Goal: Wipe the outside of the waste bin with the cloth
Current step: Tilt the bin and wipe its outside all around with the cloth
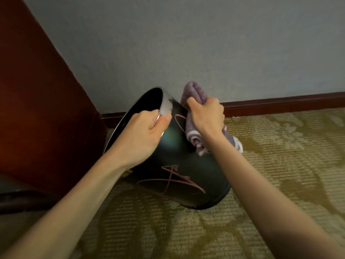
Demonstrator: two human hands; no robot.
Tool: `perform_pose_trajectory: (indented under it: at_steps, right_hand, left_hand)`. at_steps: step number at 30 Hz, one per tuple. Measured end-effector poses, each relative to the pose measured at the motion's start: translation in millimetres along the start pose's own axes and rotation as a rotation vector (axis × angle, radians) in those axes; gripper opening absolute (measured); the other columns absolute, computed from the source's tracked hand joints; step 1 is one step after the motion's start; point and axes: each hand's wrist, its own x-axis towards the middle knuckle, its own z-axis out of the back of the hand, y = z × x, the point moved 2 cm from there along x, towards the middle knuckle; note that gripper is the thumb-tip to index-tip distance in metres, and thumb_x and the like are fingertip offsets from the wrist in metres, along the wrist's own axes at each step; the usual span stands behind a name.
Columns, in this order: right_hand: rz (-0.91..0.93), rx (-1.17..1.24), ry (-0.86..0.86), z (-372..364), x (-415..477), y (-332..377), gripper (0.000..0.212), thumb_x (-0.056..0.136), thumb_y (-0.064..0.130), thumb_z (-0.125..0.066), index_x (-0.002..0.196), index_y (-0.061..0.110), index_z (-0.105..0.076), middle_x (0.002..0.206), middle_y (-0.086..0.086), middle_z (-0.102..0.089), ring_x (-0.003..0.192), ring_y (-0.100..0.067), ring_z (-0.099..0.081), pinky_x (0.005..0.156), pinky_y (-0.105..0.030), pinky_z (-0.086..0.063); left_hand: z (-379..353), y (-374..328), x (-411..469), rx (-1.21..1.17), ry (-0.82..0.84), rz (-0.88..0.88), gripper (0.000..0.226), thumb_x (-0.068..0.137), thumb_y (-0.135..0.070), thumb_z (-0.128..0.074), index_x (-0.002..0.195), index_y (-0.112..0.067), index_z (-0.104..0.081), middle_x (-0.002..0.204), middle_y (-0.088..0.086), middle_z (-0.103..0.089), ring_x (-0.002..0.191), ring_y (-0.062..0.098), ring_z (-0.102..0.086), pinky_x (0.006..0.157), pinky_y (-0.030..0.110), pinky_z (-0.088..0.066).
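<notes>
Carpet (280, 146), left hand (141, 135) gripping tilted bin (186, 174) rim, right hand (207, 116) clutching cloth (194, 94)

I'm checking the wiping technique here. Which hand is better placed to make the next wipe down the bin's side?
The right hand. It already holds the cloth pressed against the bin, while the left hand grips the rim, holding the bin tilted.

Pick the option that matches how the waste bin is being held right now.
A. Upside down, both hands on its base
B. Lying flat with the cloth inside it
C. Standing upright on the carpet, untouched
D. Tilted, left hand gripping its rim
D: the left hand grips the metal rim of the tilted waste bin, while the right hand presses the cloth against its outer side.
</notes>
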Motion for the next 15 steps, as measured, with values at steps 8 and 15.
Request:
perform_pose_trajectory:
  at_steps: [8,15]
  right_hand:
    - [-0.057,0.017,0.095,-4.6,14.0,0.3,0.047,0.079,0.045,-0.056,0.111,0.012,-0.064,0.112,-0.016,-0.065,0.103,-0.037,-0.057,0.085,-0.038,-0.043]
    - [0.054,0.126,-0.122,3.1,-31.1,-1.1,0.020,0.081,0.039,-0.055,0.089,0.020,-0.056,0.086,0.001,-0.063,0.091,-0.029,-0.059,0.077,-0.033,-0.036]
  left_hand:
    - [-0.5,-0.4,-2.6,-0.023,-0.008,-0.003,0.049,0.098,-0.032,-0.044,0.067,0.006,-0.045,0.066,0.030,-0.052,0.063,0.040,-0.051,0.062,0.054,-0.041]
    - [-2.7,-1.2,7.7,0.000,-0.018,0.011,0.049,0.099,-0.030,-0.044,0.063,0.002,-0.042,0.058,0.015,-0.045,0.053,0.022,-0.040,0.055,0.040,-0.032]
